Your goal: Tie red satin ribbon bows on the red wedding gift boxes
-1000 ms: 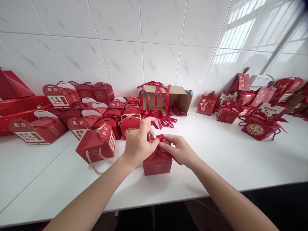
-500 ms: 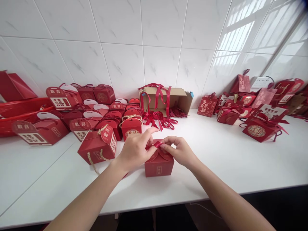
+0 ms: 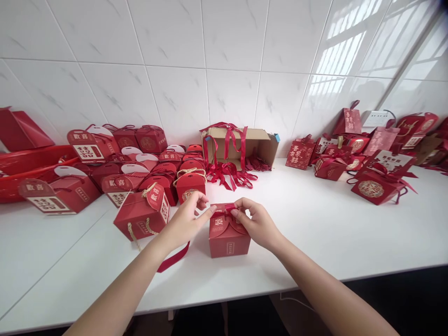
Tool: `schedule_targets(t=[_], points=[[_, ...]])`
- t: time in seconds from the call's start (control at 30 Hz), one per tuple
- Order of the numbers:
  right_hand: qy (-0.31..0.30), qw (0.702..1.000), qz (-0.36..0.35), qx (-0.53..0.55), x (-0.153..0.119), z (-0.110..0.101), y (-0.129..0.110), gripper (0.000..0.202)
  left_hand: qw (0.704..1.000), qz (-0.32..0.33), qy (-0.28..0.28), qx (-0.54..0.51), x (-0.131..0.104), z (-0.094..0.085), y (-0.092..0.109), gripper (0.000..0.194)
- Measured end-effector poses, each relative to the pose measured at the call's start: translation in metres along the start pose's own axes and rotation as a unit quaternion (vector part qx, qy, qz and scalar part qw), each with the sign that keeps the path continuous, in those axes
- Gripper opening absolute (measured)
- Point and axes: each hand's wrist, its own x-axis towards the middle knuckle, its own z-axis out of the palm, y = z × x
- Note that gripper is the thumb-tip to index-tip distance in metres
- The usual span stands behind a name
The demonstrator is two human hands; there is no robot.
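A small red gift box (image 3: 230,242) with printed, curved top flaps stands upright on the white table in front of me. My right hand (image 3: 257,221) pinches a dark red ribbon (image 3: 229,207) at the top of the box. To the left of the box, my left hand (image 3: 189,219) has its fingers apart and the thumb reaching toward the ribbon, with nothing visibly held. A loose ribbon tail (image 3: 175,258) hangs below the left hand, its upper part hidden behind the wrist.
Several red boxes crowd the left, the nearest a box with gold rope (image 3: 140,214). A cardboard box (image 3: 259,140) with ribbons (image 3: 231,175) draped over it stands by the tiled wall. More decorated boxes (image 3: 374,186) are at right, and a red basin (image 3: 10,182) at far left.
My left hand has let go of the ribbon and drawn back to the left, uncovering the box's top. The right hand keeps its pinch there.
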Motion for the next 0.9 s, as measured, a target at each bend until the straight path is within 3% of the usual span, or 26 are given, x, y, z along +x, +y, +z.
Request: schedule_targets(t=[0.1,0.23,0.37,0.47,0.67,0.83,0.9], points=[[-0.012,1.000,0.010,0.027,0.000,0.003,-0.001,0.012,0.989,-0.081,-0.074,-0.102,0.004,0.009,-0.008,0.033],[-0.008,0.999,0.009,0.041,0.001,0.006,-0.003,0.011,0.939,-0.164,-0.171,-0.249,0.003,0.011,-0.010,0.036],[0.014,0.998,0.037,0.038,0.004,0.011,-0.006,0.008,0.955,-0.098,-0.132,-0.248,-0.002,0.002,-0.003,0.034],[0.045,0.998,0.051,0.004,0.006,0.017,-0.007,0.009,0.965,-0.055,-0.115,-0.230,-0.004,-0.007,0.015,0.038],[0.040,0.995,-0.006,-0.087,0.002,0.018,-0.013,0.018,0.968,0.022,-0.094,-0.232,0.007,-0.016,0.055,0.035],[0.036,0.991,-0.037,-0.124,-0.002,0.015,-0.017,0.016,0.968,0.030,-0.087,-0.235,0.028,-0.013,0.065,0.019],[0.042,0.993,-0.027,-0.111,-0.001,0.016,-0.015,0.024,0.969,0.032,-0.059,-0.239,0.034,-0.011,0.064,0.027]])
